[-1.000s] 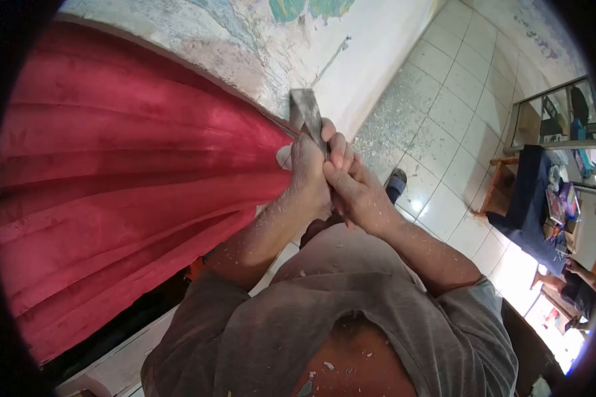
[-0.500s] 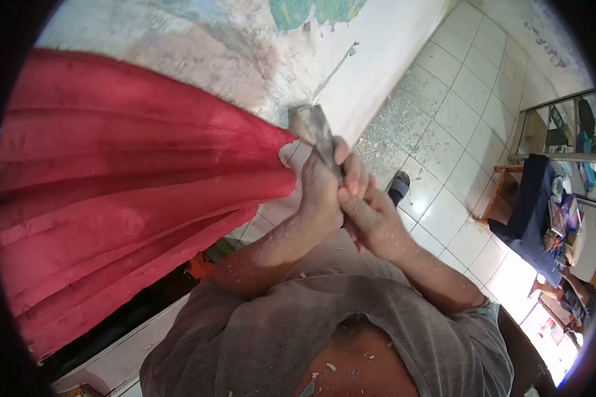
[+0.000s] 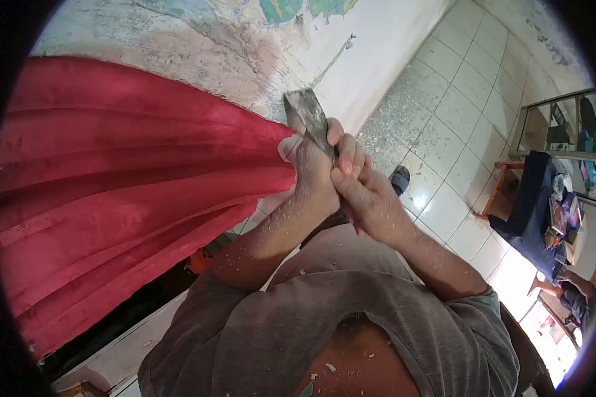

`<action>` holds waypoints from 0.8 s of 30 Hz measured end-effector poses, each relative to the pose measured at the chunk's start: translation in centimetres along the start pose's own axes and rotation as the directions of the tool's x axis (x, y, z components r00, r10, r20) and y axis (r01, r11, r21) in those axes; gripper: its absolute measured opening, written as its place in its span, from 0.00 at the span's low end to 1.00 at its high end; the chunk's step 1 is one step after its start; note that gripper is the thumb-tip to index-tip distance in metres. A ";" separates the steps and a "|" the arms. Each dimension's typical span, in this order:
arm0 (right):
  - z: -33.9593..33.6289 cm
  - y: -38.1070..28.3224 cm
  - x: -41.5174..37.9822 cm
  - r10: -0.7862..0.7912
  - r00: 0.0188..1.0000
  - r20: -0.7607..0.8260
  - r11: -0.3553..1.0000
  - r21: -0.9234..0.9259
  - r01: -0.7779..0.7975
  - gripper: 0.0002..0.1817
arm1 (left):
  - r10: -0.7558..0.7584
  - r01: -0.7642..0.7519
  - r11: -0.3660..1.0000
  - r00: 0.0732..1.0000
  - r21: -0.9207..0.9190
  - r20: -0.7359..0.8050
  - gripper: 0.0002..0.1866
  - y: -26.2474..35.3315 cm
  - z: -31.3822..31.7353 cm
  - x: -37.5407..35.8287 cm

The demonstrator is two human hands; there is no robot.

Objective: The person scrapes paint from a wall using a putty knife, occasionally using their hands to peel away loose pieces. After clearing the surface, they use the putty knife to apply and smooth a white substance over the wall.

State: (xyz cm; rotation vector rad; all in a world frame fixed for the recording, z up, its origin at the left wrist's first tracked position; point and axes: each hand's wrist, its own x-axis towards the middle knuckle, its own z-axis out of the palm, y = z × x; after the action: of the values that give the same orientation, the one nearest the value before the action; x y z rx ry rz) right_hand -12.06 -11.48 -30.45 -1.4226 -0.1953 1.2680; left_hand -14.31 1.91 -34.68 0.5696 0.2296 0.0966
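A scraper [image 3: 309,112] with a broad, worn metal blade points up toward the wall, its blade edge right at the patchy surface in this view. My left hand [image 3: 316,173] is closed around its handle, which is mostly hidden by the fingers. My right hand [image 3: 372,198] is clasped against the left from the right side, its thumb near the left hand's fingers, also closed on the handle. Pale dust and flakes speckle both forearms. Ahead, the wall [image 3: 225,59] shows bare plaster and remnants of green paint.
A red curtain [image 3: 139,172] hangs at left, its edge close to my left wrist. Paint chips litter the tiled floor [image 3: 444,169] along the wall. A sandalled foot [image 3: 399,180] shows beyond my right hand. At right are a cloth-draped wooden piece [image 3: 526,198] and another person [image 3: 573,291].
Both hands and the scraper have shifted slightly up and left, toward the wall. The blade, blurred before, now appears sharper.
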 end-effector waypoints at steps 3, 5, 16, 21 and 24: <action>0.8 1.2 0.2 -0.178 0.980 -0.093 0.982 -0.076 0.172 0.26 | -0.056 0.054 0.998 0.997 0.036 0.056 0.09 0.1 0.0 -1.2; 0.5 1.8 2.2 -0.188 0.971 -0.151 0.982 -0.065 0.180 0.25 | -0.137 0.137 0.990 0.975 -0.008 -0.174 0.09 0.7 -0.7 0.2; 0.7 2.8 3.4 -0.279 0.950 -0.136 0.960 -0.047 0.276 0.26 | -0.061 0.055 0.995 0.996 0.088 0.067 0.11 0.9 -2.3 1.1; 1.9 4.1 2.2 -0.411 0.869 -0.275 0.908 -0.206 0.364 0.27 | -0.094 0.108 0.987 0.989 0.117 -0.118 0.10 1.9 0.7 0.4; 0.9 2.7 3.9 -0.193 0.974 -0.118 0.981 -0.010 0.193 0.26 | -0.117 0.122 0.991 0.989 0.059 -0.094 0.11 1.1 -1.5 1.4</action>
State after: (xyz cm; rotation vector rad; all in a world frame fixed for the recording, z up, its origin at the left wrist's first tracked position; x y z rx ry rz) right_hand -12.57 -9.01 -34.60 -1.4361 -0.2456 1.0216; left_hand -13.36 3.84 -35.63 0.6147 0.3552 -0.0015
